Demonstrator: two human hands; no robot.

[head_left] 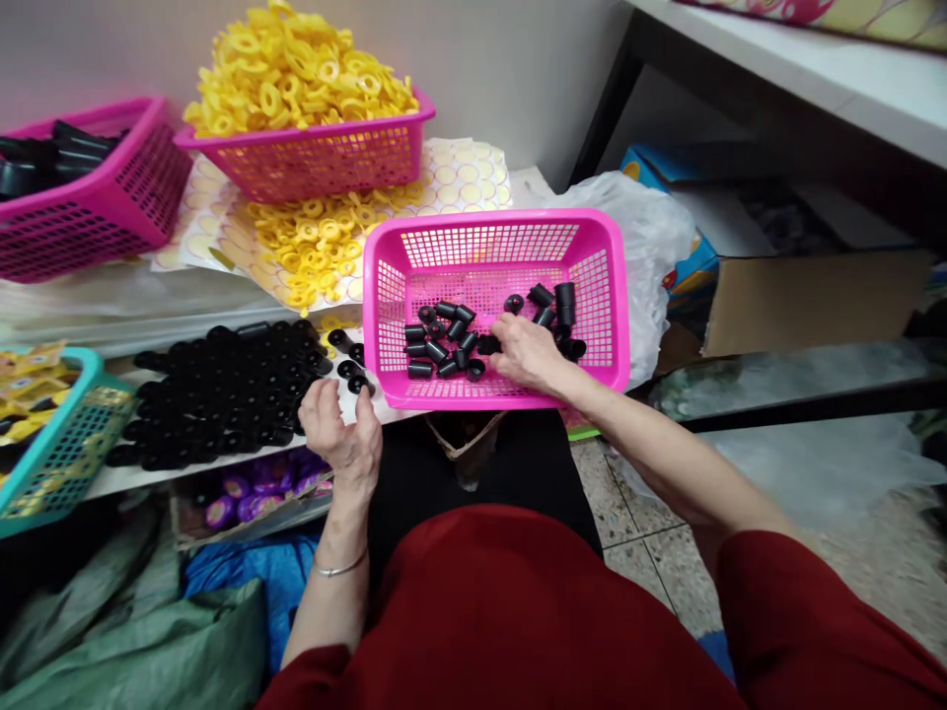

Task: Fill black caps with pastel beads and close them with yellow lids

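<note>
Black caps [442, 340] beside right hand [527, 355]

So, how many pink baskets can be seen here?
3. One sits under the right hand, holding black caps. One at the back holds yellow rings. One is at far left, partly cut off.

right hand [527, 353] in pink basket [494, 229] on black caps [444, 340] | left hand [341, 434] near
</note>
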